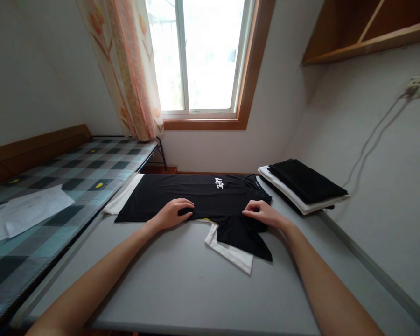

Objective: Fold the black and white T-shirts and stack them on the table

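Note:
A black T-shirt (182,189) with white lettering lies sideways on the grey table (196,289), its near sleeve pointing toward me. Beneath it is a white garment (233,254), which shows at the left end and as a sleeve at the near side. My left hand (175,213) rests at the shirt's near edge, fingers curled with a gap between thumb and fingers; no cloth can be made out in them. My right hand (261,212) is at the shoulder near the sleeve, thumb and fingertips pinched together on the black cloth.
Folded black and white clothes (304,182) are stacked at the table's back right. To the left stands a bed with a checked mattress (80,163) and white papers (35,210) on it. A curtain (126,70) hangs by the window; a cable (374,130) runs down the right wall.

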Demonstrator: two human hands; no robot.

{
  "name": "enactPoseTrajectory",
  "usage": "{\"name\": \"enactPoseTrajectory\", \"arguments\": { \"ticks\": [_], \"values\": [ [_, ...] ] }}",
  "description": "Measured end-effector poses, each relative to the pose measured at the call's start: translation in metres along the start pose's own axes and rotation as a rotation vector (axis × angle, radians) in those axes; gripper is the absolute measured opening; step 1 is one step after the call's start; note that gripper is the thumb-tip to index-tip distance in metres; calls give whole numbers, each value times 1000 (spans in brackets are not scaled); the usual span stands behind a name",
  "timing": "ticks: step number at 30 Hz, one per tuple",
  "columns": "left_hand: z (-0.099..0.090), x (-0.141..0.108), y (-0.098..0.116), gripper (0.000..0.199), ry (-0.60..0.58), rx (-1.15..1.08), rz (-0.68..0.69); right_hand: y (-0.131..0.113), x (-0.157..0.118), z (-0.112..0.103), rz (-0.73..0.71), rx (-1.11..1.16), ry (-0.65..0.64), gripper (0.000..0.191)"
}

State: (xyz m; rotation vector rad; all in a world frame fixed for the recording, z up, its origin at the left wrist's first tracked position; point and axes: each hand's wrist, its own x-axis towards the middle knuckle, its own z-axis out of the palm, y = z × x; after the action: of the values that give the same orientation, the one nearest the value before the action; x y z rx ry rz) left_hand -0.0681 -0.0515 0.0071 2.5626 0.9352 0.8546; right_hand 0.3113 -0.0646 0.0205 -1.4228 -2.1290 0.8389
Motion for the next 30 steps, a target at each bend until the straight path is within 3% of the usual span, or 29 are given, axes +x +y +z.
{"name": "enactPoseTrajectory", "arguments": {
  "ticks": [6, 10, 16, 24, 25, 30],
  "values": [
    [22, 33, 37, 23, -124, -135, 114, -5, -2, 1, 68, -101, 26, 45],
    [34, 54, 52, 28, -264, -170, 205, -8, 0, 8, 78, -214, -39, 28],
    [45, 72, 63, 46, -440, -73, 238, -5, -1, 4, 37, -21, -56, 31],
    [45, 77, 66, 32, -464, -123, 229, -3, -1, -4, 100, 48, 187, 40],
    [45, 77, 65, 31, -469, -129, 228, 0, -2, -7, 113, 45, 164, 39],
    [50, 73, 63, 15, -426, -250, 185, 8, -19, -27, 111, 34, -191, 41]
  ]
}}
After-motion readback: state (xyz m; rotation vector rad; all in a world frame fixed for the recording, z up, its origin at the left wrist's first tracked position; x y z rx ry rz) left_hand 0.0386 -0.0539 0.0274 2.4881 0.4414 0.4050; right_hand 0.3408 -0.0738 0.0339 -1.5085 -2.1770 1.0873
